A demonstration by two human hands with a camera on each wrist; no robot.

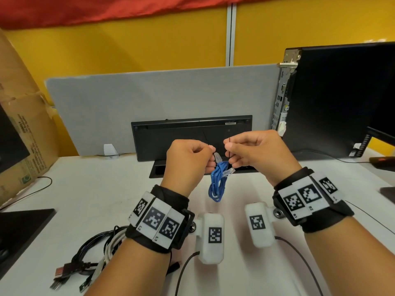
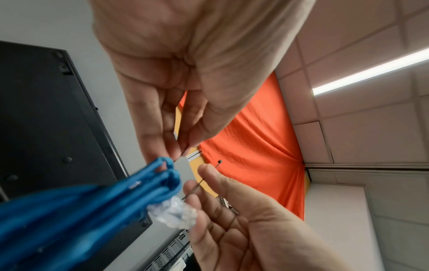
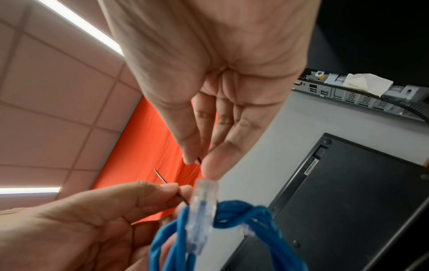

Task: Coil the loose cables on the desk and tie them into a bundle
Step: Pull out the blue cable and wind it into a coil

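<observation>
**Both hands pinch a thin tie at the blue coil**

Left hand [image 1: 188,159] fingers pinch one end of a thin black tie [image 2: 200,181]; right hand [image 1: 254,150] thumb and forefinger pinch the other end. Between them hangs the coiled blue cable [image 1: 218,184], above the desk [image 1: 106,189], its clear plugs [image 3: 204,205] up near the fingertips. More cables [image 1: 94,253] lie on the desk under the left forearm. A black keyboard [image 1: 192,135] stands on edge behind.
</observation>
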